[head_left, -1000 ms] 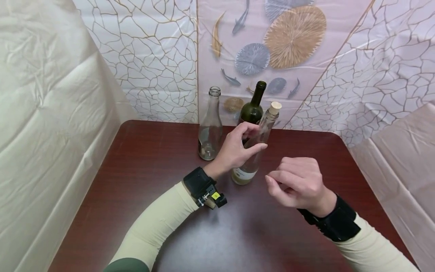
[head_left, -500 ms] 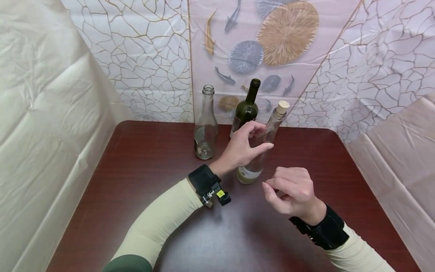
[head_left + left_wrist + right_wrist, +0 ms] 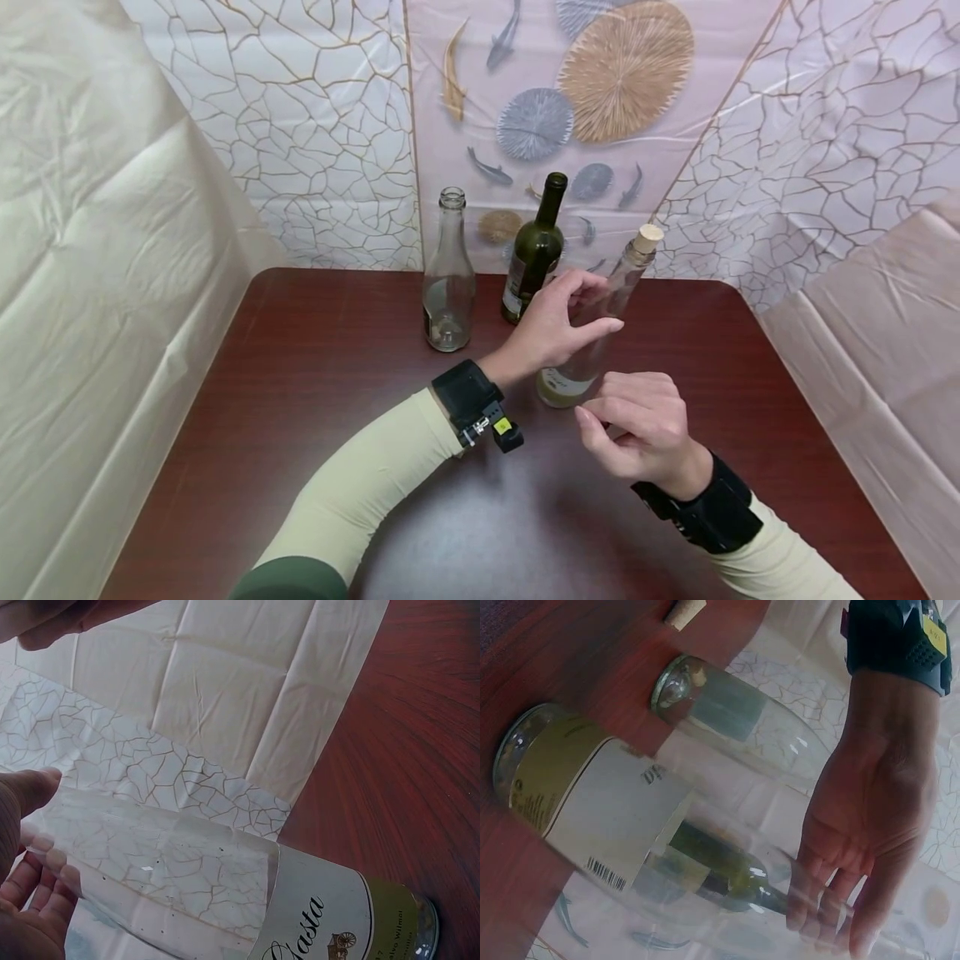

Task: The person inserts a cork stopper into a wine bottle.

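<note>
My left hand holds the upper body of a clear glass wine bottle, thumb on the near side and fingers behind. A cork sits in its mouth, and the bottle slants right in the head view. Its pale label shows low on the glass in the left wrist view. My right hand hovers in front of the bottle, fingers curled in, with nothing seen in it. Its palm side is hidden from the head camera. In the right wrist view only the left hand shows, against the glass.
An uncorked clear bottle stands behind to the left, a small tan piece inside it. A dark green bottle stands at the back. A loose cork lies on the brown table. Patterned cloth hangs behind.
My left hand has moved the corked bottle to the right, away from the green one. The right hand has dropped slightly and come closer to the bottle, still curled.
</note>
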`<state>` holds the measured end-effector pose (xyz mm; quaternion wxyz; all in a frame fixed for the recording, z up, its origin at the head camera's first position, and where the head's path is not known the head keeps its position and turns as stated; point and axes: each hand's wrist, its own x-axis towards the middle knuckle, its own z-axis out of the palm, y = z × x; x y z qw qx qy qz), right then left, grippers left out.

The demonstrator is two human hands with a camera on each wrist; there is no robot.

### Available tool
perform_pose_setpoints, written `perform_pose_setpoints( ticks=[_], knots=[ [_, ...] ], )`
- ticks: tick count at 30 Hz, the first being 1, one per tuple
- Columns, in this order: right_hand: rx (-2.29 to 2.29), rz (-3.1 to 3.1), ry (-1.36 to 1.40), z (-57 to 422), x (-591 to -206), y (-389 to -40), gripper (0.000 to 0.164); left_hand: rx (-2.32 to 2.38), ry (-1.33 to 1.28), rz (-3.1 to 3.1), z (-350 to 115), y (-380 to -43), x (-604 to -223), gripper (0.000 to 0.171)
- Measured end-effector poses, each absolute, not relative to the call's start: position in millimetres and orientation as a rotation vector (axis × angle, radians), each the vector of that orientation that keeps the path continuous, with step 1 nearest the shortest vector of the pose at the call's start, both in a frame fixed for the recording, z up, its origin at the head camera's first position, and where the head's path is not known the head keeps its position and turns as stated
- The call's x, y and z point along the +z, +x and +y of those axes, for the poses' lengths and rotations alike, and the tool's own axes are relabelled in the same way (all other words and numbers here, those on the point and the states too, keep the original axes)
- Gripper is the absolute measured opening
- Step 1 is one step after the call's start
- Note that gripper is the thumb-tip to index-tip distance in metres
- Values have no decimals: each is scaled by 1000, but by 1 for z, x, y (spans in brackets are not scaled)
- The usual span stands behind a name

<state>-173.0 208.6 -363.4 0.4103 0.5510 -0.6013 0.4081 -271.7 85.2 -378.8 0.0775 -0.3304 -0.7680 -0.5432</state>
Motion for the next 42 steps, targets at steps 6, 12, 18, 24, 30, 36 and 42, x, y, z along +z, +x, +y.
perform_pose_setpoints(
  ticks=[6, 12, 18, 24, 30, 36, 42],
  knots=[
    [1018, -1511, 1380, 208, -365, -173, 33, -1620, -1001, -2310, 93, -273, -380, 46],
    [1012, -1504, 1378, 208, -366, -174, 34, -1642, -1010, -2285, 99, -272, -381, 47],
    [1017, -1501, 1379, 208, -368, -174, 35, -1635, -1022, -2273, 104, -272, -380, 46],
    [1019, -1503, 1370, 209, -368, -172, 34, -1590, -1002, -2312, 107, -272, -381, 46],
    [1016, -1492, 1372, 209, -368, -172, 33, -1578, -1021, -2296, 112, -271, -382, 46],
    [1008, -1511, 1365, 211, -367, -170, 33, -1604, -1035, -2286, 115, -271, -383, 47],
    [1002, -1527, 1365, 214, -369, -168, 33, -1642, -1048, -2267, 120, -271, -386, 46]
  ],
)
